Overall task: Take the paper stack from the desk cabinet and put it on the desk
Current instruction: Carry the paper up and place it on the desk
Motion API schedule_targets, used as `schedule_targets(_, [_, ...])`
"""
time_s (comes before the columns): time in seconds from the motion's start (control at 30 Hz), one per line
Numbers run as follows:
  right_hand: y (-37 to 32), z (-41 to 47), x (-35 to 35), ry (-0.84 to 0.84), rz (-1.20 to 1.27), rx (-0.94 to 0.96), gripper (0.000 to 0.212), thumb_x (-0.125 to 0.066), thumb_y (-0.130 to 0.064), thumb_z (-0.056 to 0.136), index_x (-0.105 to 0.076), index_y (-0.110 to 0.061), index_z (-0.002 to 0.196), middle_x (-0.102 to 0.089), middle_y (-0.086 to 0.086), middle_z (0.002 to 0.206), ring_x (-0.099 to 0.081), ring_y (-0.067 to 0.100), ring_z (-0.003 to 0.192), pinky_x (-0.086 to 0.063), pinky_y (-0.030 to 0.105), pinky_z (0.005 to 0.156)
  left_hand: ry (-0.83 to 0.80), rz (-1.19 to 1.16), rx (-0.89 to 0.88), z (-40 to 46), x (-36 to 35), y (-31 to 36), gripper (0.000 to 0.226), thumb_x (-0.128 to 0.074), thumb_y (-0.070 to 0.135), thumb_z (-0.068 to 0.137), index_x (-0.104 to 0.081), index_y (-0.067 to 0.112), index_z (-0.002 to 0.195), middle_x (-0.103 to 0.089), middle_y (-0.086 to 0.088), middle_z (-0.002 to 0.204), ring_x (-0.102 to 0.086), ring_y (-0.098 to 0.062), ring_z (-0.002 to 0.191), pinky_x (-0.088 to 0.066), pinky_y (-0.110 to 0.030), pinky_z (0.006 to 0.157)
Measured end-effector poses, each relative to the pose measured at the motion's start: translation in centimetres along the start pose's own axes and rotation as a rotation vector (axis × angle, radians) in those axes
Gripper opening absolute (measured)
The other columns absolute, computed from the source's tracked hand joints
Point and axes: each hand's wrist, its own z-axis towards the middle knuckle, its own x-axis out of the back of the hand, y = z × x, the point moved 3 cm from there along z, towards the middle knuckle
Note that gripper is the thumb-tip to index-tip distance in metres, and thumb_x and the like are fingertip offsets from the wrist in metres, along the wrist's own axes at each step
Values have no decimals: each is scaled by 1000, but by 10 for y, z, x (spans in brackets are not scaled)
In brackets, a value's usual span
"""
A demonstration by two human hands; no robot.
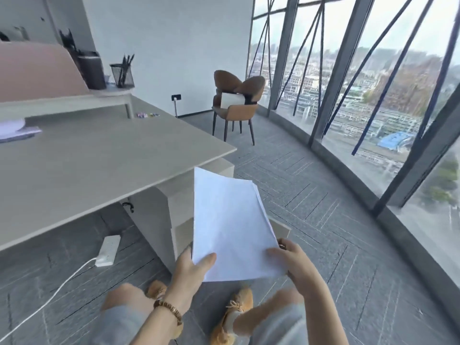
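Note:
A white paper stack (230, 225) is held up in front of me, below the desk's near corner. My left hand (191, 270) grips its lower left corner, thumb on top. My right hand (295, 261) grips its lower right corner. Behind the paper stands the pale desk cabinet (159, 215), with an open drawer (282, 229) partly hidden by the sheets. The light wooden desk (94, 155) spreads to the upper left, above the paper.
On the desk lie papers (17, 130) at the far left, small coloured clips (146, 115) and a mesh pen holder (122, 74). A white power strip (107, 250) with its cable lies on the floor. A brown chair (236, 105) stands by the glass wall (373, 108).

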Motion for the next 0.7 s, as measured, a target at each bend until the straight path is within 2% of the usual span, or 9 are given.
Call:
schedule_targets(0.03, [-10, -3, -4, -4, 8, 22, 37, -65, -25, 62, -69, -9, 96, -73, 4, 85, -69, 23, 70, -49, 28, 60, 4, -6, -14, -6, 5, 8, 26, -70, 13, 91, -68, 21, 116, -79, 6, 108, -72, -14, 103, -57, -29, 85])
schedule_targets(0.1, [-34, -9, -13, -11, 29, 58, 36, -68, -24, 67, -69, -12, 101, -78, 11, 99, -75, 34, 91, -59, 45, 76, 4, -13, -48, -18, 18, 26, 24, -70, 10, 91, -70, 21, 111, -80, 10, 103, -75, -10, 96, -58, -25, 79])
schedule_targets(0.17, [-63, -15, -23, -39, 71, 99, 34, -72, -23, 76, -68, -11, 107, -77, 14, 105, -75, 34, 95, -58, 50, 85, 7, -29, -89, -27, 31, 44, 24, -70, 7, 90, -71, 20, 110, -80, 11, 101, -76, -9, 94, -57, -24, 77])
schedule_targets(0.23, [-93, -13, -35, -56, 111, 119, 39, -75, -28, 79, -64, -8, 111, -77, 13, 107, -75, 34, 96, -58, 55, 90, 2, -52, -131, -32, 46, 64, 26, -71, 7, 89, -71, 19, 112, -80, 8, 105, -75, -14, 101, -57, -32, 86])
schedule_targets(0.33, [-134, -4, -60, -78, 171, 192, 42, -75, -28, 83, -59, -2, 111, -75, 18, 112, -75, 36, 97, -57, 58, 90, 12, -94, -180, -33, 69, 84, 24, -72, 5, 88, -72, 17, 109, -80, 7, 104, -75, -14, 99, -58, -27, 81])
schedule_targets(0.4, [-153, 8, -81, -88, 168, 231, 51, -78, -28, 79, -53, 2, 112, -72, 22, 114, -73, 40, 99, -57, 61, 87, 12, -130, -186, -29, 83, 92, 29, -75, 8, 87, -70, 19, 113, -80, 5, 108, -74, -16, 103, -56, -35, 88])
schedule_targets(0.5, [-174, 33, -113, -126, 150, 302, 30, -72, -16, 90, -55, -3, 111, -75, 17, 108, -76, 35, 91, -63, 50, 77, 19, -176, -173, -7, 107, 98, 39, -75, 11, 85, -67, 23, 121, -77, 3, 117, -72, -16, 109, -51, -44, 101])
schedule_targets(0.57, [-185, 55, -135, -157, 161, 330, 25, -67, -11, 93, -54, -5, 113, -76, 17, 107, -76, 35, 89, -63, 44, 71, 19, -215, -160, 13, 123, 103, 45, -73, 15, 81, -66, 23, 124, -76, 1, 120, -71, -19, 113, -48, -49, 105])
schedule_targets(0.7, [-203, 105, -180, -226, 185, 348, 20, -66, -9, 94, -55, -7, 110, -76, 18, 107, -76, 35, 88, -62, 47, 74, -36, -287, -90, 63, 164, 109, 47, -74, 19, 85, -62, 23, 131, -73, 1, 126, -69, -19, 117, -47, -47, 105])
